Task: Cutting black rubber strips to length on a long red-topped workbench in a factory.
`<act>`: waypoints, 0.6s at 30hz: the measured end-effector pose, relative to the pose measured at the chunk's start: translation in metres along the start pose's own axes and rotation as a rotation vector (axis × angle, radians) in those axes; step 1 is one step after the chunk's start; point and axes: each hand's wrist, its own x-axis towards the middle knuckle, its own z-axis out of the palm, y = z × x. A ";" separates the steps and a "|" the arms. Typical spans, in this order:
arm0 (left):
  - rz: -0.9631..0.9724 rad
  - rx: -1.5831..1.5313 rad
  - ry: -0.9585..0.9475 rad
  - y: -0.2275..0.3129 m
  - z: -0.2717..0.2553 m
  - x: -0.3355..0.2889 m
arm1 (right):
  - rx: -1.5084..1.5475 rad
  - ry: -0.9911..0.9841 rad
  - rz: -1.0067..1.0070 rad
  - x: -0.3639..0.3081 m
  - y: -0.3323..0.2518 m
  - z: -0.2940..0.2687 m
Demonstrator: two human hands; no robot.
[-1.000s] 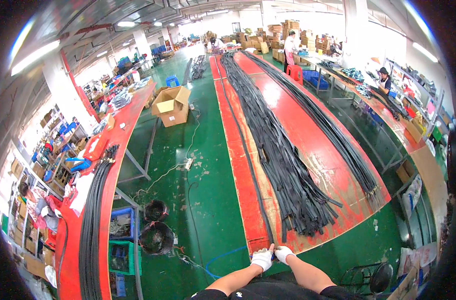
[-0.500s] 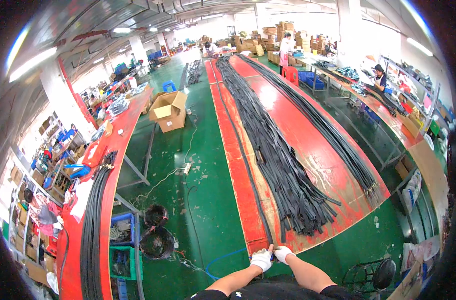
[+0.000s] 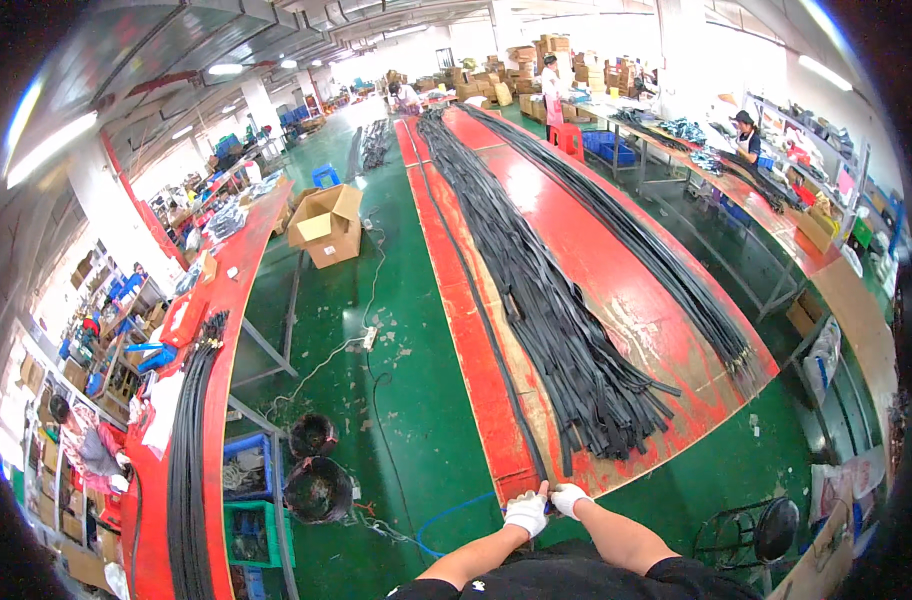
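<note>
At the near left corner of a long red table [image 3: 484, 420], my two white-gloved hands meet at the near end of a long black strip [image 3: 517, 408]. My left hand [image 3: 526, 513] is closed at the strip's end, a bare fingertip showing. Close beside it, my right hand [image 3: 570, 499] has its fingers curled in; what they grip is hidden. A small dark bit shows between the hands, too small to name. A thin blue hose [image 3: 446, 517] runs up from the floor toward my left hand. The strip lies straight along the table's left side.
A thick pile of black strips [image 3: 536, 290] covers the table's middle; a second bundle [image 3: 666, 270] lies right. Left stands another red table [image 3: 238, 290] with black tubes [image 3: 189, 440]. A cardboard box [image 3: 326, 228], black baskets [image 3: 318, 490], cords and a stool [image 3: 774, 530] are on the floor.
The view has shifted slightly, so the scene sits a little further left and up. My hands stay together at the strip's near end, with little visible movement.
</note>
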 end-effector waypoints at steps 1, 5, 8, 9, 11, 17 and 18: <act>-0.005 -0.001 -0.011 0.000 0.000 0.000 | 0.047 -0.016 0.023 -0.002 -0.002 -0.001; -0.003 0.001 0.015 0.002 -0.001 -0.001 | -0.094 0.002 -0.020 -0.007 -0.007 -0.005; -0.002 0.022 0.023 0.003 -0.003 -0.001 | -0.118 0.011 -0.040 -0.005 -0.007 -0.005; -0.009 0.023 0.006 0.003 -0.004 0.000 | -0.062 -0.020 -0.009 -0.003 -0.006 -0.005; -0.019 0.016 -0.019 0.004 -0.006 0.001 | -0.042 -0.035 0.012 0.000 -0.003 -0.003; -0.014 0.001 -0.006 0.005 -0.008 -0.002 | -0.113 0.005 -0.014 0.010 0.006 0.003; -0.010 0.009 0.004 0.006 -0.009 -0.002 | -0.129 0.010 -0.014 0.010 0.007 0.003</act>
